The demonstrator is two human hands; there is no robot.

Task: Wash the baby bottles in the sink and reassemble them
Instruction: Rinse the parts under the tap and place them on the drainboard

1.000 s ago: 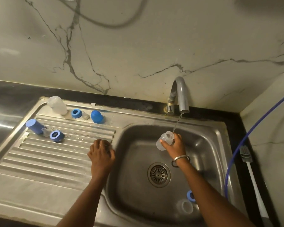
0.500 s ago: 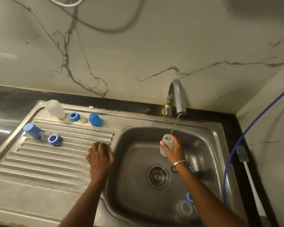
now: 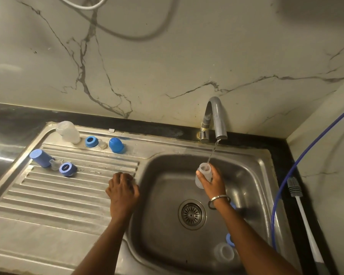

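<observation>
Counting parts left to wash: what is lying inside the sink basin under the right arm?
A clear bottle and blue ring show in the sink basin; the arm hides more.

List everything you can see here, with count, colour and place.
bottles: 3, clear; one on drainboard, one in right hand, one in sink
caps: 2, blue, drainboard
rings: 2, blue, drainboard
teats: 2, clear, drainboard
tap: 1, grey, running
sink: 1, steel
brush: 1, white handle, right counter
hose: 1, blue, right
left hand: on sink edge
right hand: holds bottle under water
</observation>
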